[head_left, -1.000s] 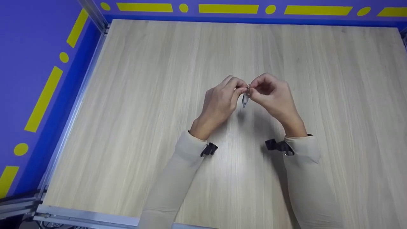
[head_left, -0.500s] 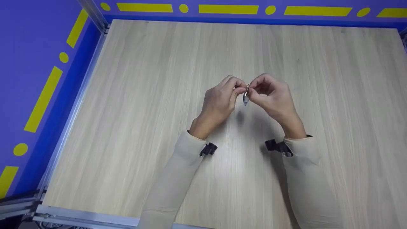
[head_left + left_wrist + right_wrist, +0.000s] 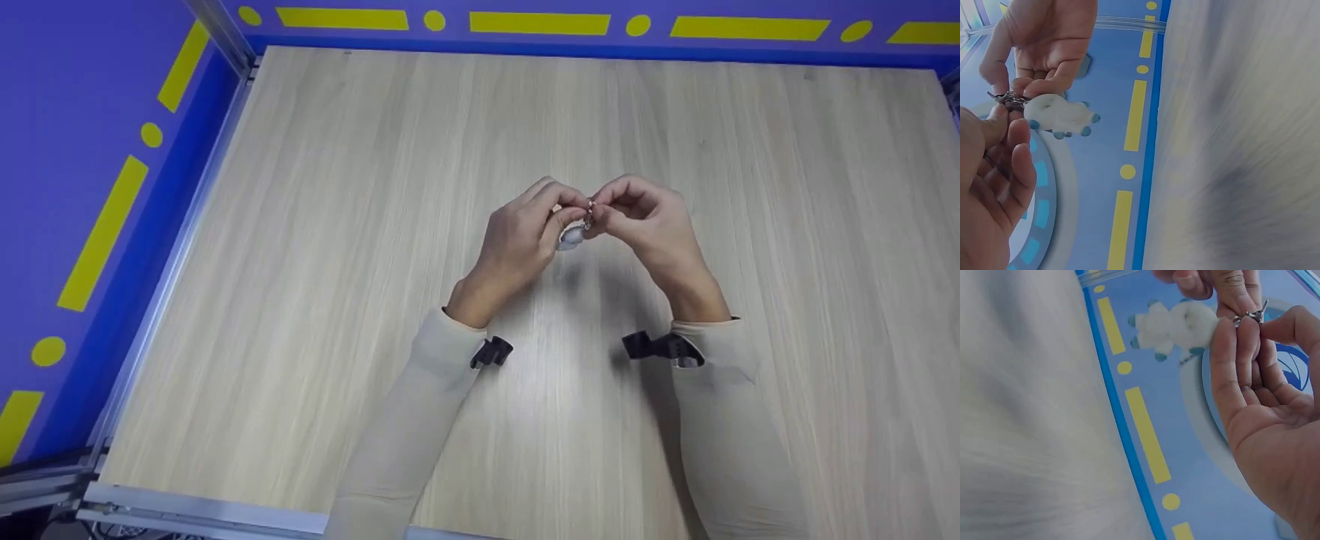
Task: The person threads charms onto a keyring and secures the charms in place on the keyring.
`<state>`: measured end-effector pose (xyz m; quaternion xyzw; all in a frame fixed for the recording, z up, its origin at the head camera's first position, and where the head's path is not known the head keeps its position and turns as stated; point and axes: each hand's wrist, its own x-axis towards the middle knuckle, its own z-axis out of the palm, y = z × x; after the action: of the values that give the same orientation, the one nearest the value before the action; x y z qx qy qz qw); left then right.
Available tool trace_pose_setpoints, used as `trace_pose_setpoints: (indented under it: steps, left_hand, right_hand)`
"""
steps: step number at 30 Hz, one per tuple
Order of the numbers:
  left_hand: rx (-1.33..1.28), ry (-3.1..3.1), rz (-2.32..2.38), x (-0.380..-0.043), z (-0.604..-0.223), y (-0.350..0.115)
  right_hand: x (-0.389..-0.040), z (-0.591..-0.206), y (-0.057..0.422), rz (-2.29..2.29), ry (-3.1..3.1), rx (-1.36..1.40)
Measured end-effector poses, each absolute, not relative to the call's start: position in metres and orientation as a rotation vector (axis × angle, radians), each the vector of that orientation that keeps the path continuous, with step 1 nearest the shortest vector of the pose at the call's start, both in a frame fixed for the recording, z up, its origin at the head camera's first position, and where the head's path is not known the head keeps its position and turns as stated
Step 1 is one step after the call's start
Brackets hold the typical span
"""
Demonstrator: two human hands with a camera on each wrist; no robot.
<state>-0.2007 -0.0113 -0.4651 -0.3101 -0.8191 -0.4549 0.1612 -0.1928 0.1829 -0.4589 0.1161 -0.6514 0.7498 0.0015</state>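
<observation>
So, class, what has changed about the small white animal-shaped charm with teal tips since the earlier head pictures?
The white charm has turned from a narrow edge to a broader side, swinging slightly toward the left hand. That hand and the right hand still pinch the shiny metal fitting.

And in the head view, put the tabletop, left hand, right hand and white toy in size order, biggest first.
1. Tabletop
2. Left hand and right hand, too alike to rank
3. White toy

No legible text, no readable labels or brands, no numbers
</observation>
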Motion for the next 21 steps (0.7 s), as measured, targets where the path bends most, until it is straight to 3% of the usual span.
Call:
trace_pose_setpoints:
  steps: [12, 21]
  left_hand:
    - [-0.760, -2.496, -1.069, -0.1966, -0.4595, -0.0118]
    - [-0.914, -2.271, -1.285, -0.1989, -0.4606, -0.0108]
  right_hand:
    - [-0.1908, -0.4513, 0.1795, 1.501, -2.329, 0.718]
    - [-0.1918, -0.4544, 0.1870, 2.291, -2.061, 0.426]
